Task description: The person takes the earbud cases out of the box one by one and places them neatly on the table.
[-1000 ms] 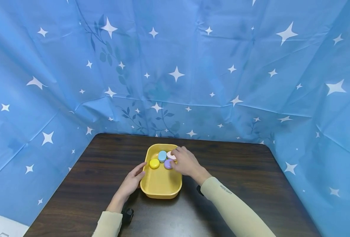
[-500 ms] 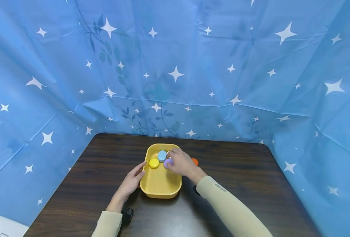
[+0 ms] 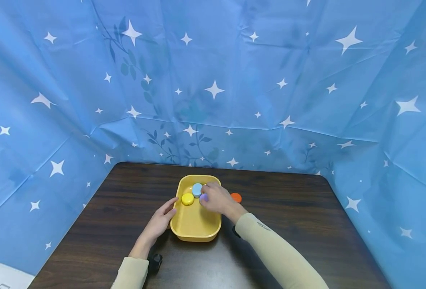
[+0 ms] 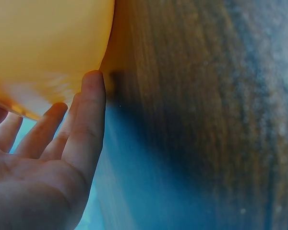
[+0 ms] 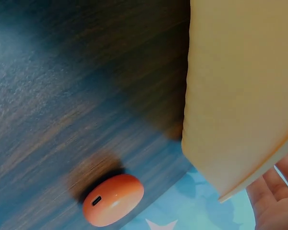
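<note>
A yellow plastic tray holds a yellow round piece, a light blue one and a purple one. My left hand is at the tray's left side; its extended fingers touch the outer wall. Over the right rim reaches my right hand, its fingers bent down at the purple piece and partly covering it. Whether they pinch it is hidden. In the right wrist view, the tray wall blocks most of that hand.
On the dark wooden table, right of the tray, lies an orange rounded piece with a small dark slot, partly behind the right hand. A blue star-printed cloth hangs behind the table.
My right hand has shifted slightly left, over the purple piece. A whitish-pink piece beside it is now almost covered, and the orange piece has come into view. My left hand stays put.
</note>
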Tool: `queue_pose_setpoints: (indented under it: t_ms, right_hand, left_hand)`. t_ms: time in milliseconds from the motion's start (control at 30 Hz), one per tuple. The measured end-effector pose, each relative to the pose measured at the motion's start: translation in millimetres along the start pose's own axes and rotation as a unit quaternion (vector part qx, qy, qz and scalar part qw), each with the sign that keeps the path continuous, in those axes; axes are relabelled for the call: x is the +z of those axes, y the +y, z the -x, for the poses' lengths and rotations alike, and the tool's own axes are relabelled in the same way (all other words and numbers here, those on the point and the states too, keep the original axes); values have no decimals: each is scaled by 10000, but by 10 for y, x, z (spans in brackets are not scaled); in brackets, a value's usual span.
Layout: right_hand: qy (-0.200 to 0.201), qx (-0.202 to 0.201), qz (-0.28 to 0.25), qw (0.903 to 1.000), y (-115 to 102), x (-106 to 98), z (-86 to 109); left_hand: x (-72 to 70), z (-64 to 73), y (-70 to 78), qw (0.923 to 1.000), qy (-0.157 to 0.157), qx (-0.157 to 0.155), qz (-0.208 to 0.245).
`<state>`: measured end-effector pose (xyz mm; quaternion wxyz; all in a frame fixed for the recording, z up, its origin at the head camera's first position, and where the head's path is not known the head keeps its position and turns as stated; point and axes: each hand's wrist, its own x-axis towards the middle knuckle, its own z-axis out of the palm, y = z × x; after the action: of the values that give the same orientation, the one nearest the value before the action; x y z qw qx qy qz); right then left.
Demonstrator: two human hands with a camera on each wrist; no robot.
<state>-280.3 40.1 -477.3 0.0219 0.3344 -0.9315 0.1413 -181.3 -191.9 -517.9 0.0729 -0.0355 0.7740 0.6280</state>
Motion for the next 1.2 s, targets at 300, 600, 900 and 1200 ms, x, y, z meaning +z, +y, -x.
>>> queue_pose_setpoints:
  t_ms: [300, 600, 900, 1200]
  right_hand:
    - [-133, 66, 104, 9998, -46, 27, -50]
    - [-304, 35, 215, 9993, -42, 149, -85]
    - [-420, 39, 409, 9983, -31, 215, -120]
    - [-770, 77, 452, 9960, -41, 178, -172]
  left_hand:
    - [3, 5, 9, 10000, 12, -4, 51]
    - [7, -5, -16, 9999, -2, 22, 115]
    - [8, -9, -28, 9998, 28, 40, 178]
    - [7, -10, -24, 9999, 20, 73, 123]
